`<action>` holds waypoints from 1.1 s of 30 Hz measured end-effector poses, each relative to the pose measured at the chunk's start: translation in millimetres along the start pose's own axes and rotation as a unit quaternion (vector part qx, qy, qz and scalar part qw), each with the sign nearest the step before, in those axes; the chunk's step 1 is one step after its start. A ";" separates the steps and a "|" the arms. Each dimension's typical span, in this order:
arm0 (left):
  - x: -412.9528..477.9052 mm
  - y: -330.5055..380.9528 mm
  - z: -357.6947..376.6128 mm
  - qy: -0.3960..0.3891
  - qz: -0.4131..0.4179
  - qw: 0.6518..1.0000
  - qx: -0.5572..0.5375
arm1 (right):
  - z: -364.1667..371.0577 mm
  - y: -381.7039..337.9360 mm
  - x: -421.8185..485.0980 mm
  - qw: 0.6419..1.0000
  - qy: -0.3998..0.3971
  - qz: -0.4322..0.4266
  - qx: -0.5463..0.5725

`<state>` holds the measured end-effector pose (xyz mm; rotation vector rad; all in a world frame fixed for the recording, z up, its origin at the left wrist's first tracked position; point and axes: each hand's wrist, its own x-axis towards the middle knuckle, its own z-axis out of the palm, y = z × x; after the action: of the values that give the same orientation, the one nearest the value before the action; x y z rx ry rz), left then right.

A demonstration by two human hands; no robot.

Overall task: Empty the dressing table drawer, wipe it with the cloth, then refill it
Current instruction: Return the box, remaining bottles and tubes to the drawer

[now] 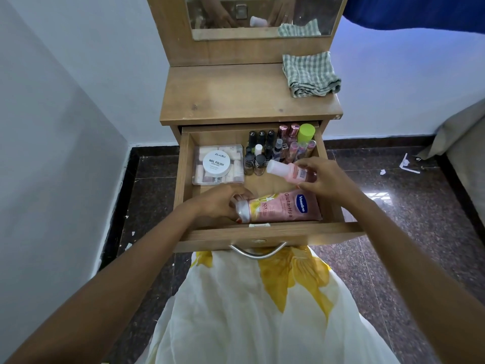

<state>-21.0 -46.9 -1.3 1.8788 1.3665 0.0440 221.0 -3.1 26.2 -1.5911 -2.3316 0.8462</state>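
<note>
The wooden drawer (183, 177) of the dressing table stands pulled out. My left hand (220, 203) grips the silver cap end of a pink Vaseline lotion tube (286, 208) lying along the drawer's front. My right hand (322, 177) holds a small pink bottle with a white cap (288, 170) just above the drawer. A white round nail polish remover tub (216, 163) sits on a clear box (236, 164) at the left. Several nail polish bottles (259, 151) and a green-capped bottle (305, 134) stand at the back right. A green checked cloth (311, 74) lies folded on the tabletop's right rear.
The dressing table top (236, 93) is bare wood apart from the cloth, with a mirror (262, 14) behind it. A wall runs along the left, dark granite floor (420, 206) lies around, and a bed edge (467, 153) stands at the right.
</note>
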 end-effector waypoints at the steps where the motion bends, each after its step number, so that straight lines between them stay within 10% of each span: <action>1: -0.7 -0.4 -0.7 -0.005 0.000 1.000 -0.006 | 0.1 0.2 0.8 1.000 -0.005 0.000 0.000; 8: 4.2 -6.4 -8.6 -0.073 -0.025 0.994 -0.080 | 8.1 -0.1 9.9 0.998 -0.055 -0.015 -0.033; 16: 29.3 9.4 -0.1 0.112 -0.084 0.980 -0.142 | 19.6 0.2 23.8 0.994 -0.096 -0.024 -0.050; 33: 56.4 29.3 18.7 0.179 -0.146 0.965 -0.125 | 25.0 6.5 38.9 0.987 -0.134 0.017 -0.085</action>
<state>34.1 -14.6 -19.0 1.4907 1.7795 0.4052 198.9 25.0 -3.8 -1.6796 -2.6326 0.9448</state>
